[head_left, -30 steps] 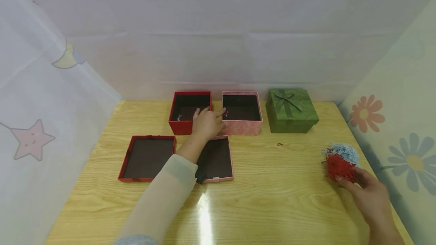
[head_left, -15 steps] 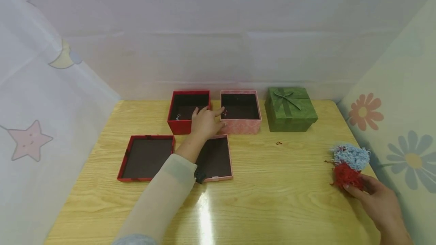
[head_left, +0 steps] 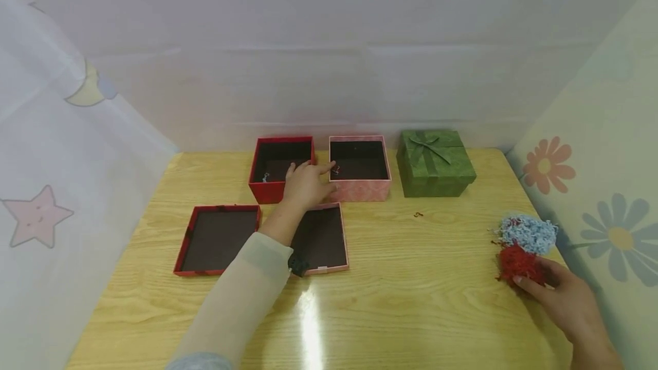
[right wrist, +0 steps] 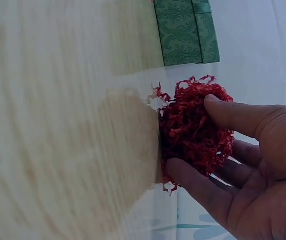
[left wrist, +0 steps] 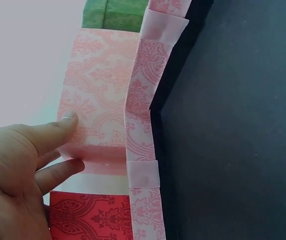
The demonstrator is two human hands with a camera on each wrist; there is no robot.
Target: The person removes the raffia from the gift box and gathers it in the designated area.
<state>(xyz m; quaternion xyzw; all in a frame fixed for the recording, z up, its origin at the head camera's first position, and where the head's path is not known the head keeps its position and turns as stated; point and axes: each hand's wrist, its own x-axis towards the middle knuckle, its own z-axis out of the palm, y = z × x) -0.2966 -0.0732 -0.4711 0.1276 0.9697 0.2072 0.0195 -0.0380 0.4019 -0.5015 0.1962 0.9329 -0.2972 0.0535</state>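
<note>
My right hand [head_left: 570,301] pinches a clump of red shredded paper [head_left: 519,266] between thumb and fingers at the table's right side. Just behind it lies a pile of light blue shredded paper [head_left: 532,234] with a few red strands in it. Between the two uncovered boxes is my left hand [head_left: 307,186], its fingers spread. In the left wrist view its thumb and a finger touch the near left corner of the pink box [left wrist: 100,90]. The red box [head_left: 269,192] stands to its left. Small bits of shred lie inside both boxes.
A green lidded gift box [head_left: 437,179] with a bow stands at the back right. Two upturned lids, one red [head_left: 221,238] and one pink [head_left: 324,238], lie in front under the left forearm's reach. A red scrap [head_left: 418,214] lies on the wooden table [head_left: 411,301].
My right hand has shifted the red clump slightly right and nearer me, and the blue pile has slid right too. The left hand stays at the pink box. The head view has turned slightly.
</note>
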